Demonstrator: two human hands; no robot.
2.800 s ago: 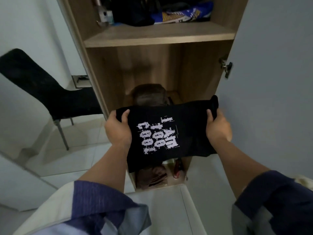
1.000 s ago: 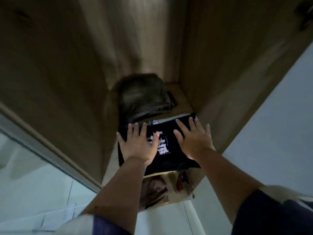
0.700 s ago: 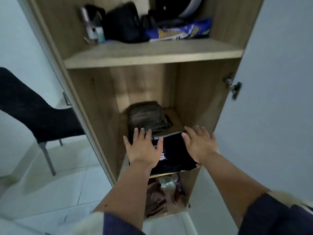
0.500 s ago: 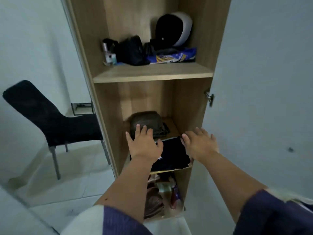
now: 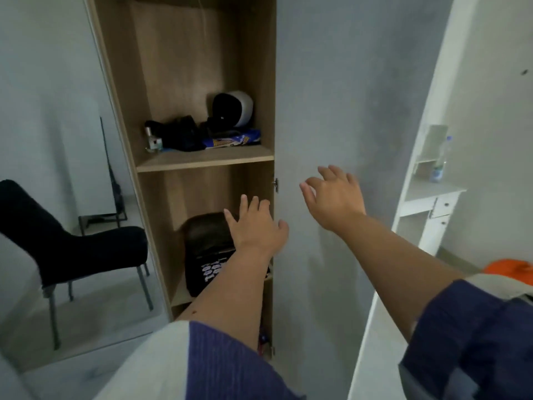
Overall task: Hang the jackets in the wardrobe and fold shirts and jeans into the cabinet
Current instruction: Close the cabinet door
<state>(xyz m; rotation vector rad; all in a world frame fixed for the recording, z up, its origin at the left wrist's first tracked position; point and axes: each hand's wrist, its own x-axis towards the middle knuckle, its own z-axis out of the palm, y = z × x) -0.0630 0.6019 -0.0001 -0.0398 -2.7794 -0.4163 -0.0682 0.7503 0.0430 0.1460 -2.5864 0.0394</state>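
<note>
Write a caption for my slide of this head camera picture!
Folded black printed shirt lies on the cabinet shelf; both open hands, left and right, hover near the grey door.

To your left stands a black chair on metal legs, on the pale tiled floor. On the upper shelf you have a black-and-white helmet, a heap of black items, a small glass bottle and a blue-and-yellow packet. Far right, a white dresser carries 1 plastic bottle, and something orange lies near the frame's edge.
</note>
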